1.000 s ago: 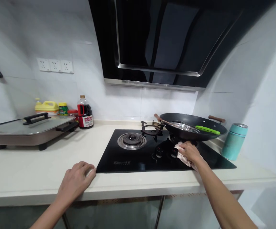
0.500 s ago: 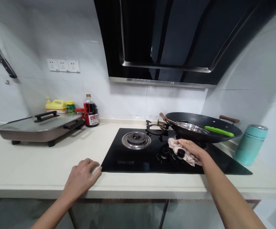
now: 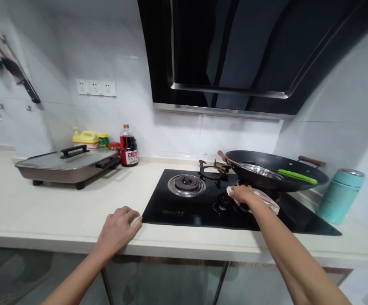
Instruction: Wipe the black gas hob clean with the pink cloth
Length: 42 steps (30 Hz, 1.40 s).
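Note:
My right hand [image 3: 243,195] presses a pale pinkish cloth [image 3: 269,201] onto the black glass gas cooktop [image 3: 199,217], its fingers bent over the cloth's left part. The cloth lies just behind and beside the control knobs [image 3: 224,201]; one knob is mostly hidden under my hand and wrist. Directly behind is a black wok [image 3: 301,163], with a shiny metal dish [image 3: 260,170] and a bright green utensil handle [image 3: 298,176] in it. My left hand [image 3: 120,226] rests palm down on the white counter, fingers loosely apart, thumb at the cooktop's front left corner.
An uncovered burner [image 3: 187,185] and a loose-looking pan support [image 3: 214,171] are on the cooktop. A turquoise flask [image 3: 341,197] stands at right. Leftward are a lidded electric pan [image 3: 66,171] and a sauce bottle [image 3: 129,148]. The range hood [image 3: 222,51] hangs above; a knife [image 3: 21,78] hangs on the wall.
My right hand has turned and shifted on the cloth, which now lies partly under it further right. My left hand stays at the cooktop corner. The whole view has swung slightly left.

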Available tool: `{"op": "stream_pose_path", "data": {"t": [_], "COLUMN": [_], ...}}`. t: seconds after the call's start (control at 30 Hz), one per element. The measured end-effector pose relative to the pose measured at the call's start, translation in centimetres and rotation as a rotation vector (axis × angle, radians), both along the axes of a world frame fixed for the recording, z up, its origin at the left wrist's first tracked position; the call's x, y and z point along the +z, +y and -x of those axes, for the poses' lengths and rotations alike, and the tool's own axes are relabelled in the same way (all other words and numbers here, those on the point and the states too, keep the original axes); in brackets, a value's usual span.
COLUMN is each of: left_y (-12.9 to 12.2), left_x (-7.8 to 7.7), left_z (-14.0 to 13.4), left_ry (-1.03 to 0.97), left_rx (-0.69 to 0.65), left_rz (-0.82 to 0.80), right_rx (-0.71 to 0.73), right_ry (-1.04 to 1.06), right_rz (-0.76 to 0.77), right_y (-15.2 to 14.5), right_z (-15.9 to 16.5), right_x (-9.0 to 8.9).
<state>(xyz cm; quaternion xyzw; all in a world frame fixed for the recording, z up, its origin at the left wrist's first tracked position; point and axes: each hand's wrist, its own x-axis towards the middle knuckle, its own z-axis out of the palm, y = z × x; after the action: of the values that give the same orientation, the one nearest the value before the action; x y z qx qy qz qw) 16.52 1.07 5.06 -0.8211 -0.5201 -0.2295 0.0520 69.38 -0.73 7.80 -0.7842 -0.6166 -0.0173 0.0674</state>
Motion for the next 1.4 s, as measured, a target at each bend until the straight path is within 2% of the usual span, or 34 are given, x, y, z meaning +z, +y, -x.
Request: {"op": "stream_pose_path", "data": {"t": [0.17, 0.4, 0.67, 0.87, 1.0, 1.17, 1.4], "left_y": [-0.1, 0.0, 0.0, -0.2, 0.0, 0.0, -0.1], "left_x": [0.1, -0.2, -0.4, -0.6, -1.0, -1.1, -0.9], "left_z": [-0.1, 0.1, 0.0, 0.0, 0.2, 0.2, 0.0], "left_ry": [-0.003, -0.057, -0.047, -0.074, -0.085, -0.107, -0.139], "left_rx": [0.006, -0.003, 0.003, 0.003, -0.012, -0.016, -0.023], "left_rz": [-0.009, -0.006, -0.003, -0.007, -0.027, -0.028, -0.002], "right_rx": [-0.019, 0.172, 0.312, 0.436, 0.421, 0.413, 0.35], "right_ry": [-0.094, -0.121, -0.092, 0.021, 0.137, 0.182, 0.251], "right_rz": [0.101, 0.054, 0.01, -0.095, -0.184, -0.212, -0.27], "right_y": [-0.6, -1.9, -6.9, -10.0, -11.4, -13.0, -17.8], "right_z": [1.3, 2.3, 3.0, 4.2, 4.4, 5.0, 6.0], "right_x": [0.1, -0.2, -0.5, -2.0, -3.2, -4.5, -5.6]}}
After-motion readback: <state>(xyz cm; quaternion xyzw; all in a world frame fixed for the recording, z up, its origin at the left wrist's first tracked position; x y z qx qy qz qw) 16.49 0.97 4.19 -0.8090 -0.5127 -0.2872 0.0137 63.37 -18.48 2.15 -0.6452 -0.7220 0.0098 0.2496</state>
